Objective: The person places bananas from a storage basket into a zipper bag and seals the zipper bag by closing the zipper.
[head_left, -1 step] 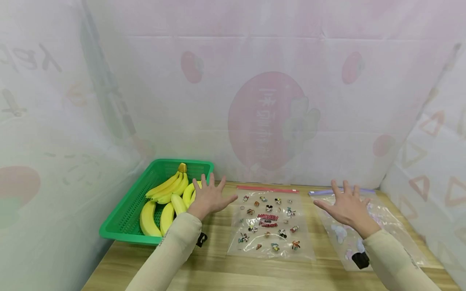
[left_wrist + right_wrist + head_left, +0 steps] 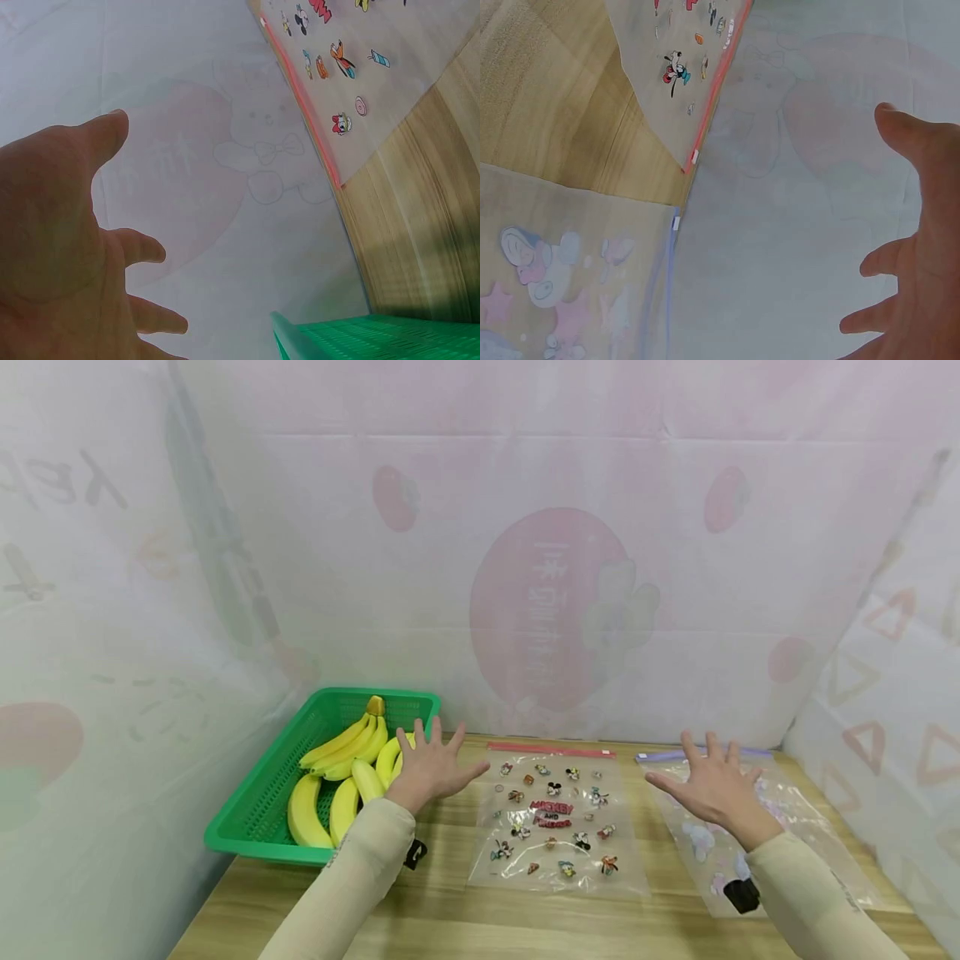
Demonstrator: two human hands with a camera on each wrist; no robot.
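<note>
Both of my hands hover over the table with fingers spread, holding nothing. My left hand (image 2: 432,770) is nearest the right side of a green plastic basket (image 2: 262,852), overlapping its edge in the head view. Several yellow bananas (image 2: 306,810) lie inside, including a bunch (image 2: 348,750) at the back; the hand partly hides those on the right. To the right of this hand, a clear zip bag (image 2: 555,856) with cartoon prints and a red slider strip lies flat. My right hand (image 2: 712,789) is above another clear zip bag (image 2: 813,835), which has pastel prints and a purple strip.
The wooden table (image 2: 480,927) reaches back to a white printed cloth (image 2: 315,568), which also hangs along both sides. Black bands show at the wrists, the right one (image 2: 742,896) over the purple-strip bag in the head view.
</note>
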